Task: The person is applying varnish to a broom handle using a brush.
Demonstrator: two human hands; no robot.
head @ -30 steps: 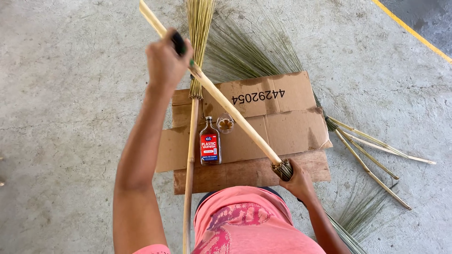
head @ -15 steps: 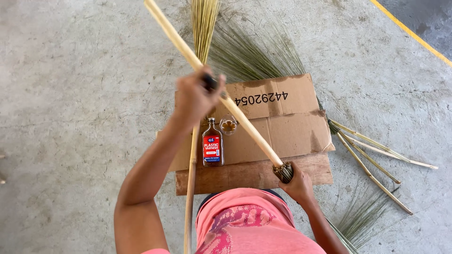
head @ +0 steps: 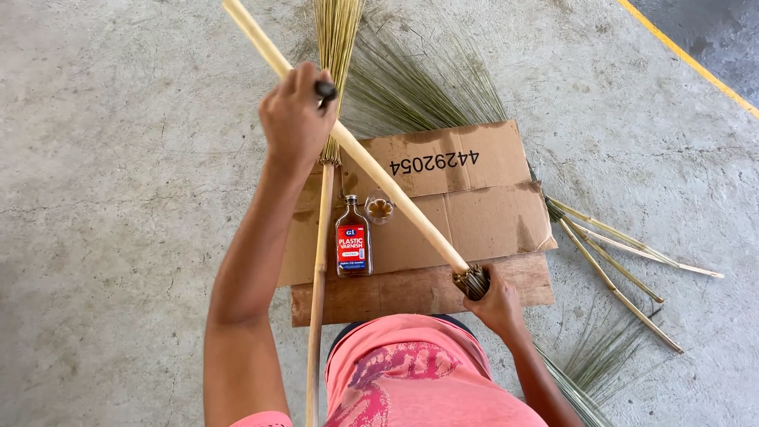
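Overhead view of a person seated on a concrete floor [head: 118, 158], working on a pale wooden stick [head: 379, 178]. The right hand [head: 494, 304] is clenched around the stick's lower end, where a short tuft of dark fibres shows at the fist; this end rests at a brown board [head: 379, 292], apparently so that the stick is braced and can be turned. The left hand [head: 294, 119] is closed on a small dark-handled tool [head: 326, 89], probably a brush, though its working tip is hidden behind the fingers. It presses against the upper stretch of the stick, which rises steeply up and to the left, out of the frame.

The stick thus spans the two hands: its foot inside the right fist, its middle length bare between them, its upper part passing under the left hand and beyond.

The flattened cardboard [head: 474, 213] under the work likely serves to protect the floor. On it stand a small brown bottle with a red label [head: 353, 241] and, just beside it, a little clear cup [head: 380, 208] holding amber liquid, both near the left hand's reach. A finished broom [head: 324, 237] lies alongside the left arm, its bristles pointing away. Loose grass fibres [head: 419, 87] fan out behind the cardboard; spare thin sticks [head: 624, 261] lie on the right.
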